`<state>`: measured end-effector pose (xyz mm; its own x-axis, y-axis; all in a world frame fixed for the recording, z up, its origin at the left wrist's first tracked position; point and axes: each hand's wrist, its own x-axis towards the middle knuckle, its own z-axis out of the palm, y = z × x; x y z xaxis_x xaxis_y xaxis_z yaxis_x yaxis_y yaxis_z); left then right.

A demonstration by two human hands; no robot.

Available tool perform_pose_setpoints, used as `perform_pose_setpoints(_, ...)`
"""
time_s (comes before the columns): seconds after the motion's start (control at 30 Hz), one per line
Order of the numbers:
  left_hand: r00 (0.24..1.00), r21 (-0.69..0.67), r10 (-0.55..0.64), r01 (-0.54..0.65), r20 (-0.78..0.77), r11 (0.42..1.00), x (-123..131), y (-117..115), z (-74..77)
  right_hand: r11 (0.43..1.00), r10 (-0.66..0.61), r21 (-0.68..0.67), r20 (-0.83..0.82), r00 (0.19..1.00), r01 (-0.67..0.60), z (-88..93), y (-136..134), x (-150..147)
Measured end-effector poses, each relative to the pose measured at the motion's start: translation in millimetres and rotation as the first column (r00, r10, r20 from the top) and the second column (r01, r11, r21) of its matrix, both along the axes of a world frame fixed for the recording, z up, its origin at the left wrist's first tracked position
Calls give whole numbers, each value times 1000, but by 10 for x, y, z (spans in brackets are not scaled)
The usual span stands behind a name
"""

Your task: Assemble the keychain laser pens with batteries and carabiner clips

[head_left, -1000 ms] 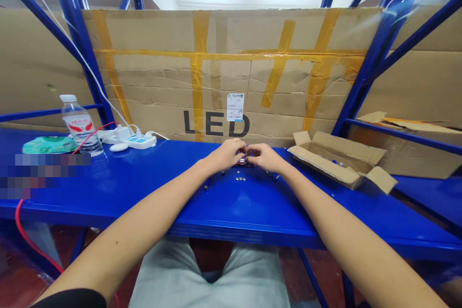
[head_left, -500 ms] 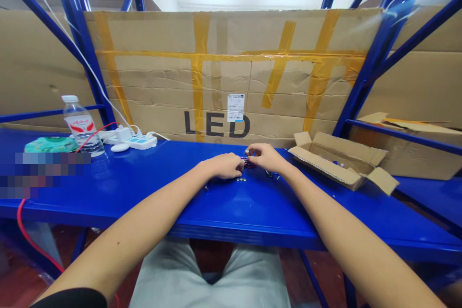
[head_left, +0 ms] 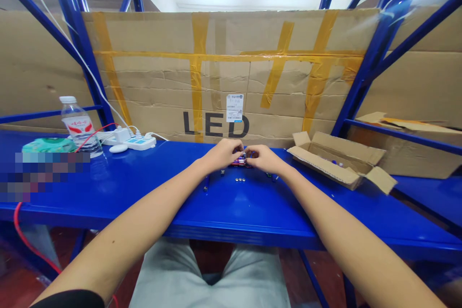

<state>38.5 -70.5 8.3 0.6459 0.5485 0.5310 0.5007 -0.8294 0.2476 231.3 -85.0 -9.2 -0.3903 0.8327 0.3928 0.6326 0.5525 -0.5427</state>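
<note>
Near the middle of the blue table, my left hand [head_left: 225, 153] and my right hand [head_left: 263, 158] meet fingertip to fingertip. Both are closed around something small and silvery that is too small to make out. Just below the fingertips lies a bundle of purple and red cylinders [head_left: 238, 161], partly covered by my hands. Several small round metal pieces [head_left: 240, 180] sit in a row on the table nearer to me. Small dark metal parts [head_left: 205, 188] lie to the left, under my left wrist. A small part with green on it [head_left: 269, 174] is beside my right wrist.
An open cardboard box [head_left: 341, 159] stands on the right of the blue table [head_left: 245, 211]. To the left are a water bottle [head_left: 80, 127], a power strip [head_left: 139, 142] and a green packet [head_left: 48, 145]. A large cardboard panel [head_left: 162, 86] rises behind.
My left hand has lifted from the table and moved up to meet the fingertips of my right hand. The purple and red cylinders and a dark part on the left are now more exposed.
</note>
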Motion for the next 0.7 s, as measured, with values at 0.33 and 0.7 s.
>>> perform_pose_setpoints(0.33,998,14,-24,24,57,1000,34,-26,12,991,19,-130,-137,990,-37,5,-27,-19)
perform_pose_setpoints(0.7,976,-157,32,2,214,988,61,30,-49,986,-36,-169,-214,976,0,-25,-26,-68)
